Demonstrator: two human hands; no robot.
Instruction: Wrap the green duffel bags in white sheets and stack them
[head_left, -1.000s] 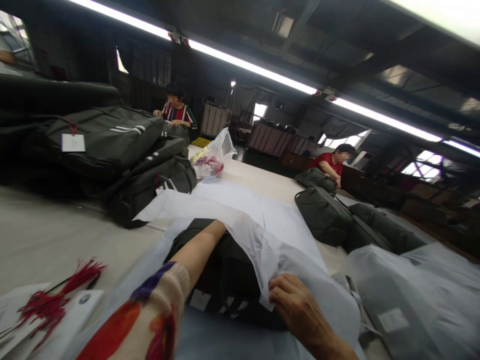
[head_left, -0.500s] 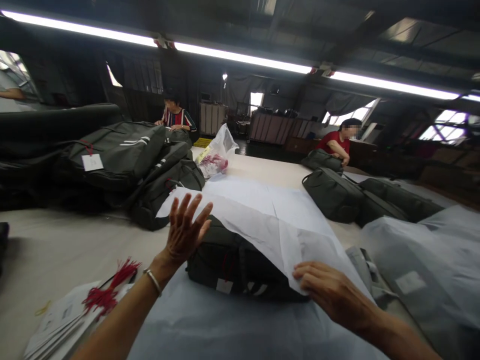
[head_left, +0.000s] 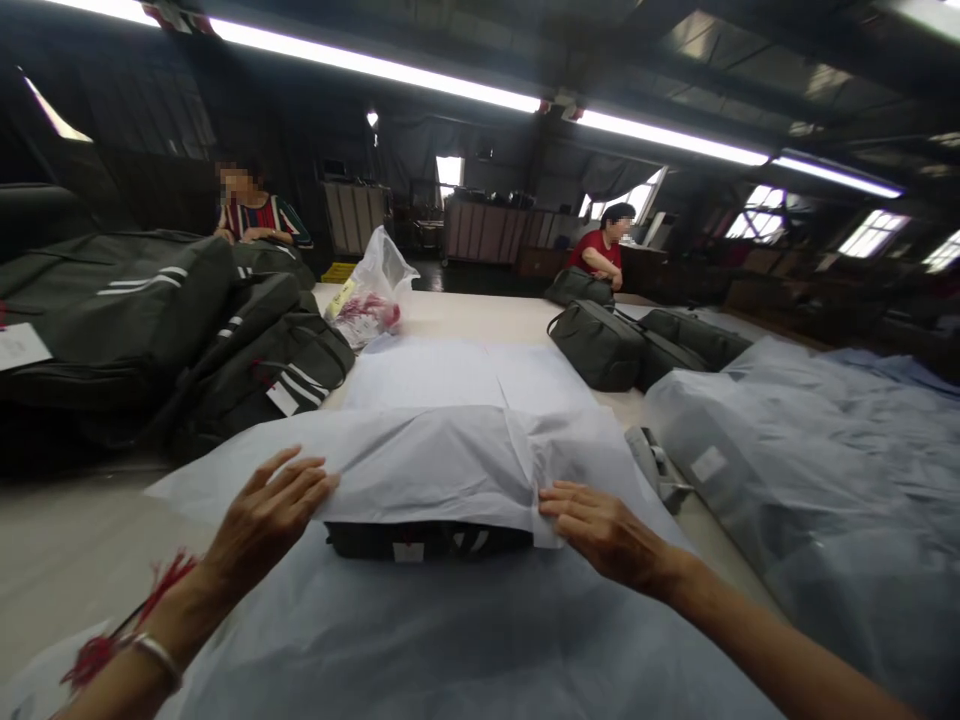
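Note:
A dark green bag lies on white tissue paper, its upper part hidden by a folded-over sheet. Its front edge shows a white tag and light stripes. At the bag's left end, my left hand rests against the sheet with fingers spread, a bracelet round the wrist. My right hand has its fingers together on the sheet's edge at the bag's right end.
Dark bags are piled at left. A clear plastic bag stands behind the paper. More bags and plastic-wrapped goods are at right. Red cords lie front left. Two people work across the table.
The view has turned right. My left hand has come down onto the sheet from a raised position. The sheet now covers most of the bag, with my right hand still at its edge.

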